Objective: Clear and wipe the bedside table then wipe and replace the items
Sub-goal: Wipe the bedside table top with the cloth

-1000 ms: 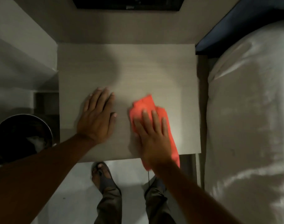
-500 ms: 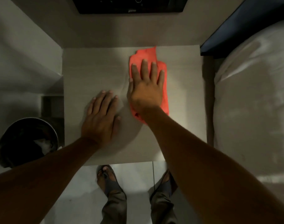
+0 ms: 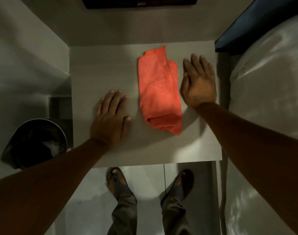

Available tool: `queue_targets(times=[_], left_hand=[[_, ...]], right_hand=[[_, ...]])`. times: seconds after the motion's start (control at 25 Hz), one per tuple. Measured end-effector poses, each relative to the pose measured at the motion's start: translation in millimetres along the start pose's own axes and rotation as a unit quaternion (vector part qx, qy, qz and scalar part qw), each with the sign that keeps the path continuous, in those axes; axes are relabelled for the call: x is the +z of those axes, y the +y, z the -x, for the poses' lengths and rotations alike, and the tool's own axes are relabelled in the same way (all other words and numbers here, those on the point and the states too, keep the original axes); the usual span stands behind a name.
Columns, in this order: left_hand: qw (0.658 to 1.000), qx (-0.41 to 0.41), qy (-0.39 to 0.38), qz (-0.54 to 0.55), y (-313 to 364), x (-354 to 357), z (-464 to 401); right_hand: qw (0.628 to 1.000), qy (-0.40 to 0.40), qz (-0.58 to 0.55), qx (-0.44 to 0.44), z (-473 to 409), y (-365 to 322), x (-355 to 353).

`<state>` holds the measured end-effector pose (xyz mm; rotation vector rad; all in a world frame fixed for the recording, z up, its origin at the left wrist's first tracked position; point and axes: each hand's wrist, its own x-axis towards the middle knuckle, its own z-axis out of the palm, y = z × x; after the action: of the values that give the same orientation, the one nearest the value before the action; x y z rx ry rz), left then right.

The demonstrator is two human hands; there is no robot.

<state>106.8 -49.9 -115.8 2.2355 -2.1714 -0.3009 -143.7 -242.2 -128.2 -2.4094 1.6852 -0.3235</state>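
A folded orange cloth (image 3: 160,92) lies on the pale wooden bedside table (image 3: 97,68), a little right of its middle, with nothing on top of it. My right hand (image 3: 198,82) hovers just to the right of the cloth, fingers straight and held close together, holding nothing. My left hand (image 3: 110,119) rests flat on the tabletop to the left of the cloth, palm down, fingers extended. Apart from the cloth and my hands, the tabletop carries no items.
A bed with white bedding (image 3: 266,99) runs along the table's right side. A round dark bin (image 3: 34,143) with a liner stands on the floor at the left. A wall and a dark frame (image 3: 141,2) lie behind. My sandalled feet (image 3: 116,182) stand on the tiled floor.
My right hand pushed the cloth from the table's front toward the back, then lifted off it and moved right. The cloth now lies uncovered. My left hand stayed flat on the table.
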Motion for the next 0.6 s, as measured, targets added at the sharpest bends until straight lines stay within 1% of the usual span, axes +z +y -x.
queue_targets(times=[0.04,0.12,0.16,0.2,0.24,0.32,0.36,0.4,0.48,0.52,0.56,0.6], left_hand=[[0.999,-0.031,0.006,0.020,4.7,-5.2,-4.3],[0.992,-0.098,0.047,0.067,27.2,-16.9,-26.1],[0.989,-0.095,0.077,0.079,46.0,-20.4,-44.7],[0.990,-0.065,0.093,0.090,67.0,-23.5,-65.8],[0.992,-0.022,0.079,0.092,89.0,-26.4,-83.6],[0.997,0.047,0.004,0.063,111.7,-25.0,-106.9],[0.997,0.061,-0.020,0.039,99.6,-23.8,-119.0],[0.998,0.057,-0.031,0.025,74.9,-25.3,-130.3],[1.000,-0.001,-0.021,-0.014,6.4,-29.8,-136.0],[0.999,-0.023,-0.014,-0.039,-29.6,-32.4,-122.4],[0.998,-0.025,-0.018,-0.051,-60.0,-35.8,-98.1],[0.999,-0.010,-0.028,-0.045,-79.5,-36.1,-65.8]], right_hand=[[1.000,0.009,0.002,-0.008,-0.3,-0.7,4.0],[1.000,0.025,-0.001,-0.016,0.5,-0.7,7.7],[0.999,0.035,-0.002,-0.020,-0.8,1.7,8.4],[0.999,0.044,-0.003,-0.022,-2.1,5.1,8.8],[0.999,0.047,-0.005,-0.021,-2.2,7.7,8.7],[0.999,0.039,-0.009,-0.025,-1.1,6.6,7.1],[0.999,0.034,-0.009,-0.027,-0.7,4.3,6.3],[0.999,0.030,-0.008,-0.027,-1.0,4.8,5.3],[0.999,0.024,-0.004,-0.029,-2.6,8.5,4.3],[0.999,0.019,-0.004,-0.032,-3.3,9.2,5.5],[0.999,0.015,-0.001,-0.033,-4.3,9.0,6.3],[0.999,0.013,0.006,-0.032,-4.9,8.3,6.4]])
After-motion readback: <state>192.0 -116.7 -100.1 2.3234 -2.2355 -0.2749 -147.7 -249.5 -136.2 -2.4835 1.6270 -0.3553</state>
